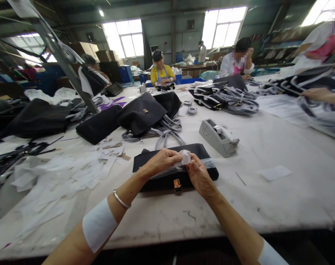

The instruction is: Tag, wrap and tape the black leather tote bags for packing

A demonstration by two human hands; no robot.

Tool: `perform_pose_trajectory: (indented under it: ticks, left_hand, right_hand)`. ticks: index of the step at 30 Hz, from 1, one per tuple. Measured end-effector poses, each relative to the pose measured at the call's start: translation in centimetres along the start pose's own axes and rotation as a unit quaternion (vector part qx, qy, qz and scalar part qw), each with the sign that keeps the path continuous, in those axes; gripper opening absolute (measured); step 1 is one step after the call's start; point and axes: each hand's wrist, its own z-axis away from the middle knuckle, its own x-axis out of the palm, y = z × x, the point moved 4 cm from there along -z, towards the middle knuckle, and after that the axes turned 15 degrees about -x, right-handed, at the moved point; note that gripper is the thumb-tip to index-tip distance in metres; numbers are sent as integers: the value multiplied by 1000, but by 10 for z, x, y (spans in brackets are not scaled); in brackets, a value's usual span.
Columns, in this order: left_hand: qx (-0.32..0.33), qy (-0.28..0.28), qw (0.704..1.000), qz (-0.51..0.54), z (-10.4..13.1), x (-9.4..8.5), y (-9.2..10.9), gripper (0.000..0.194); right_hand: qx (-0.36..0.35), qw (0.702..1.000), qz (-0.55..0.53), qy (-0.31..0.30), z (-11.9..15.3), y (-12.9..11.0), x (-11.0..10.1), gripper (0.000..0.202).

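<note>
A black handbag [161,184] lies flat on the white table right before me, its gold-coloured clasp [177,184] toward me and its plastic-wrapped handle [170,138] at the far side. Above the bag, both hands pinch a small crumpled piece of thin white paper [185,157]. My left hand [164,159] grips it from the left with closed fingertips. On the other side my right hand [198,175] has its thumb and fingers closed on the paper's edge. A clear strip [208,163] crosses the bag beside my right hand.
A grey tape dispenser [219,138] stands right of the bag. Paper scraps [46,191] cover the left side. More black bags [143,110] and a wrapped pile [225,95] lie beyond. A white card [276,172] rests at right. Co-workers sit across the table; another person's hand [317,94] reaches in.
</note>
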Motion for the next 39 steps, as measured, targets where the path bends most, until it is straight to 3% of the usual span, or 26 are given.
perform_pose_trajectory:
  ticks: [3,7,10,13,17,19,25,31,36,39]
  left_hand:
    - [7,-19,1000,-4,-4,1,-3,47]
    - [1,-25,999,-25,-7,1,-4,46]
    - [-26,1,999,-30,-9,-3,-2,38]
    - [-42,-8,998,-47,-11,-3,2,29]
    - [-73,-101,991,-38,-11,-3,4,34]
    - [-101,-145,984,-29,-6,-8,-1,34]
    - [-150,-171,972,-52,26,-46,-35,32]
    - [-175,-140,971,-83,57,-70,-59,21]
    - [-56,-45,964,-255,64,-75,-36,19]
    - [-64,-48,973,-215,59,-75,-27,29]
  right_hand:
    - [6,999,30,-20,2,4,0,49]
    - [7,998,57,18,5,6,-2,34]
    - [6,998,45,-34,4,-1,5,50]
    - [19,996,57,-62,3,-6,10,62]
    - [3,991,129,36,2,-2,1,38]
    - [-11,988,135,71,2,3,-3,37]
    - [1,993,-1,119,1,6,-1,37]
    - [3,987,-15,160,-1,5,2,44]
    - [6,985,-11,170,-2,10,-1,42]
    - [0,984,-21,177,-1,9,-2,41]
